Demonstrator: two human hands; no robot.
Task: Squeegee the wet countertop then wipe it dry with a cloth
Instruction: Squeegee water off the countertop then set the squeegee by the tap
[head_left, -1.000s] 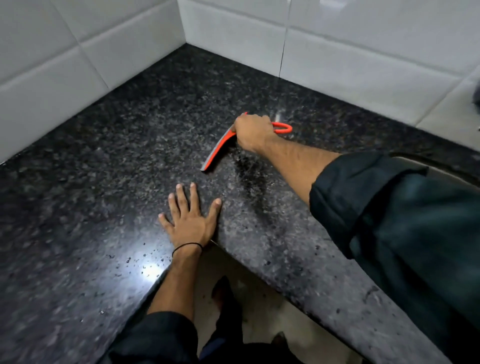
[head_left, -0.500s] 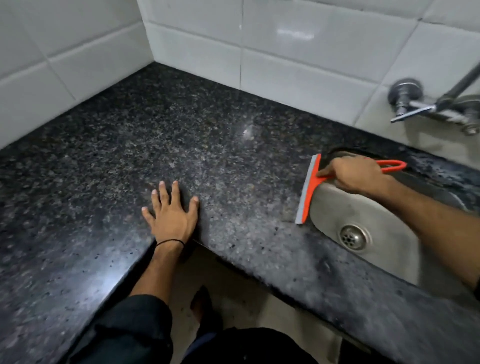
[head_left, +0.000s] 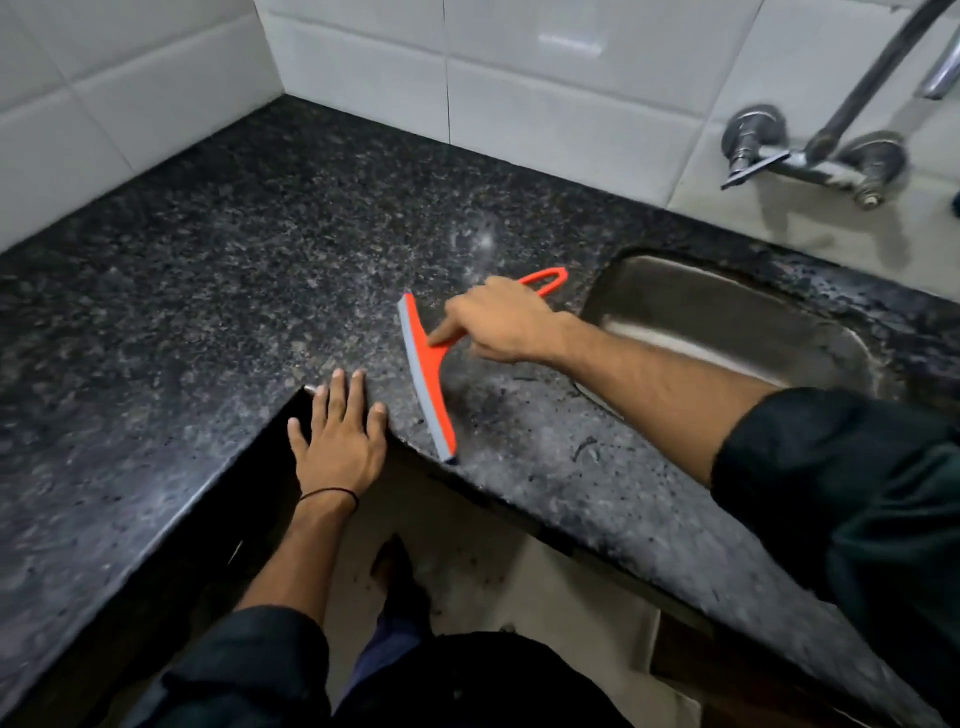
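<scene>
The black speckled granite countertop (head_left: 218, 270) runs in an L around an inner corner. My right hand (head_left: 501, 325) grips the handle of an orange squeegee (head_left: 428, 387) with a grey blade. The blade rests on the counter just left of the sink, its near end at the counter's front edge. My left hand (head_left: 337, 441) lies flat, fingers spread, over the inner corner edge of the counter, a black band on its wrist. Wet streaks and dark specks show on the stone right of the blade. No cloth is in view.
A steel sink (head_left: 737, 332) is set into the counter at right. A chrome wall tap (head_left: 810, 156) hangs above it. White tiled walls (head_left: 519, 104) close the back and left. Below the counter edge are pale floor and my foot (head_left: 400, 577).
My right hand has carried the squeegee from the sink's rim back left onto the counter, near my left hand. My left hand has slid back to the counter's corner edge.
</scene>
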